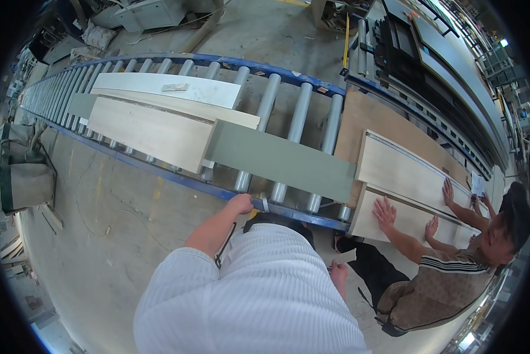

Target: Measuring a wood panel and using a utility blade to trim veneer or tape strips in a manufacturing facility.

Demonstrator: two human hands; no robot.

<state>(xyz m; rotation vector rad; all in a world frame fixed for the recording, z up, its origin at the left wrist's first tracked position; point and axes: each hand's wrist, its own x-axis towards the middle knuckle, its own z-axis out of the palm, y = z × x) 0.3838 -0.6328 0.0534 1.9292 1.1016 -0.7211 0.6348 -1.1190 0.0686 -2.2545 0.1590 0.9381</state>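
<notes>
My left hand (240,204) is closed at the near blue rail (203,187) of a roller conveyor; whatever its curled fingers may hold is hidden. A white strip (265,203) hangs over the rail just right of it. Down by my right side, my right hand (338,274) grips a small pale card (344,256). In front of me a grey-green panel (282,159) lies across the rollers, its left end against a cream panel (153,130). Behind that sits a white panel (170,85) with a small pale piece (175,87) on top.
To my right a co-worker (442,277) presses hands on pale panels (412,162) over a brown board (353,118). Dark panels (436,65) are stacked at the far right. Bare rollers (268,100) show between the panels. A bin-like container (29,186) stands at the left.
</notes>
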